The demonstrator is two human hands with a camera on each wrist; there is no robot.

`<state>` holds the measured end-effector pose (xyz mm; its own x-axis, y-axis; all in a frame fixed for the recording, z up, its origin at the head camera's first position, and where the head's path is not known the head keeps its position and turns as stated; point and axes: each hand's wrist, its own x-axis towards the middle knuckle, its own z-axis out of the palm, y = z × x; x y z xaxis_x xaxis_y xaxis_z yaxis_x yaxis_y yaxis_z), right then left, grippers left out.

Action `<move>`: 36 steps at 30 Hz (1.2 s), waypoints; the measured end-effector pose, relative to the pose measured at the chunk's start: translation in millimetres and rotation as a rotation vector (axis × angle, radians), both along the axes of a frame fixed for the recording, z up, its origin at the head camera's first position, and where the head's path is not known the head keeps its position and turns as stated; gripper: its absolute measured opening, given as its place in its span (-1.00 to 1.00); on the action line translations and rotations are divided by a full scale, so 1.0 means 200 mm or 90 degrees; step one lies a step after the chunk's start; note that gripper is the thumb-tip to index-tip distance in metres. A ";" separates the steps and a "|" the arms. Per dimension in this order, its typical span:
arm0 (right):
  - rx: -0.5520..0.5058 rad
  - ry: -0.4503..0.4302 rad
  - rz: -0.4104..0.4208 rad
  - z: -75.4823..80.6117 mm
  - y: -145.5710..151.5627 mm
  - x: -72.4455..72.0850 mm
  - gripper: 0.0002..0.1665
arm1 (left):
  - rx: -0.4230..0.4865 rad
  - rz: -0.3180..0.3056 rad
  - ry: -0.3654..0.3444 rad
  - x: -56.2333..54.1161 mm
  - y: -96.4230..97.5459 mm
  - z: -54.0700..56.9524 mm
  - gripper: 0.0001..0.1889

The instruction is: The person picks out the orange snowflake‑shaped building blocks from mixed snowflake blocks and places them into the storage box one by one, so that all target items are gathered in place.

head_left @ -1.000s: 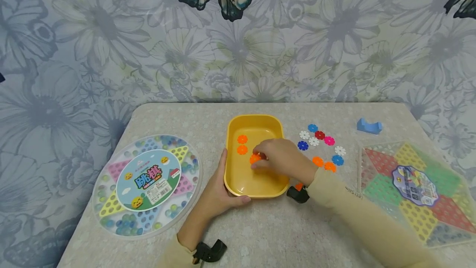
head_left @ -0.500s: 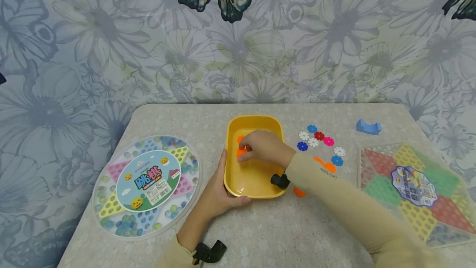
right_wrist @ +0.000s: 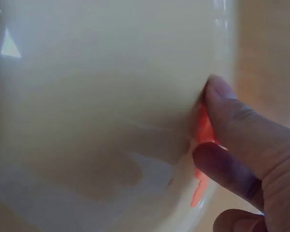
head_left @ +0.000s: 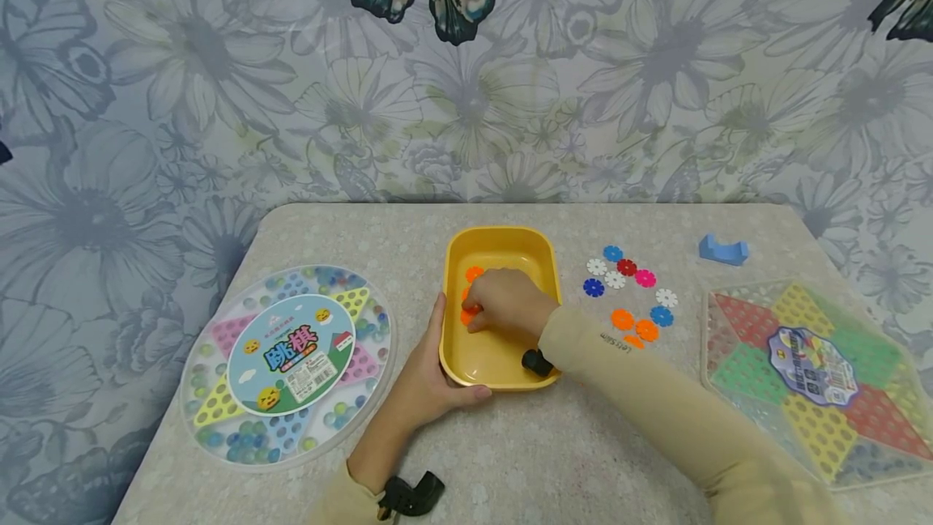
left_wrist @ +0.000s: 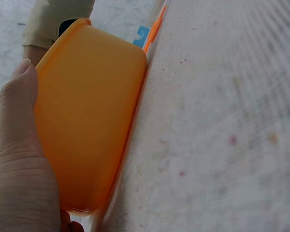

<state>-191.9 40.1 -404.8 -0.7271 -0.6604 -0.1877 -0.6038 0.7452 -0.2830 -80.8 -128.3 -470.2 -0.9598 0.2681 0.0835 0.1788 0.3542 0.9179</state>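
Note:
A yellow plastic tray [head_left: 503, 359] stands on the table. My left hand [head_left: 428, 371] grips its near left corner, thumb along the front rim and fingers up the left side; the left wrist view shows the thumb against the tray's outer wall. Inside the tray my right hand [head_left: 506, 298] pinches an orange snowflake disc [right_wrist: 205, 123] between thumb and index finger, low over the tray floor near its left wall. Another orange disc [head_left: 475, 274] lies farther back in the tray, and one more is partly hidden by the right hand's fingers.
Right of the tray lie several loose discs, including a pink disc [head_left: 645, 278], a dark blue disc [head_left: 594, 288] and an orange disc [head_left: 646, 330]. Boxed Chinese checkers sets flank them: a round box [head_left: 291, 363] left, a clear box [head_left: 816, 379] right. A blue notched piece [head_left: 723, 249] sits behind.
My right hand has moved left in the tray with the orange disc, then slightly toward me, in line with the other orange discs. My left hand has stayed on the tray.

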 end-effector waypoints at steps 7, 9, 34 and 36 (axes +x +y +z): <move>-0.031 0.014 0.022 0.06 0.05 0.01 -0.58 | 0.003 -0.001 -0.004 0.00 0.00 -0.01 0.45; -0.052 0.024 0.019 0.11 0.09 0.00 -0.57 | 0.005 -0.001 -0.004 0.00 0.00 -0.01 0.44; -0.027 -0.029 -0.270 0.04 0.93 0.12 -0.51 | 0.014 0.008 0.006 -0.01 0.01 -0.03 0.47; -0.014 -0.047 -0.281 0.01 0.96 0.12 -0.48 | 0.016 0.005 0.009 -0.02 0.01 -0.03 0.48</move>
<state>-167.6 232.6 -402.2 -0.9253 -0.2938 -0.2399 -0.2062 0.9204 -0.3321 -83.8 -125.7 -476.3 -0.9605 0.2584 0.1033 0.1889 0.3327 0.9239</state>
